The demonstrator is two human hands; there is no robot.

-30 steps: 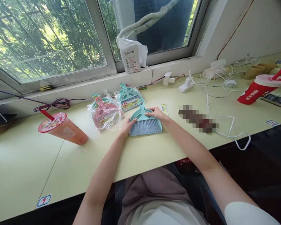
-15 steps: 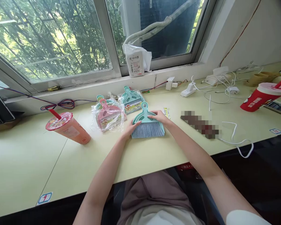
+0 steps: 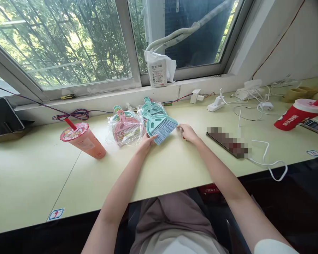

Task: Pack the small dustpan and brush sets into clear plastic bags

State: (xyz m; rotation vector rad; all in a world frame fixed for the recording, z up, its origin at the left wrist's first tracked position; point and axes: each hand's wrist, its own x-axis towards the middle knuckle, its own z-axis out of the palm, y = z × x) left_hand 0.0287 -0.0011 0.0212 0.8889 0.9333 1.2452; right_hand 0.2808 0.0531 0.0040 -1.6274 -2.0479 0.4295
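Teal dustpan-and-brush set (image 3: 160,126) is pinched at its near-left edge by left hand (image 3: 147,142), thumb over the front, other fingers mostly hidden. Handle is pointed up-left from those fingers, bristles angled right. Right hand (image 3: 190,133) is held just beside the bristle corner, fingers curled; whether anything is gripped there can't be told. Pink bagged set (image 3: 125,127) is seen just left of the left fingers, bagged teal set (image 3: 154,108) beyond them. Orange drink cup (image 3: 85,141) is tilted farther left. Phone (image 3: 225,144), partly pixelated, is seen right of the right fingers.
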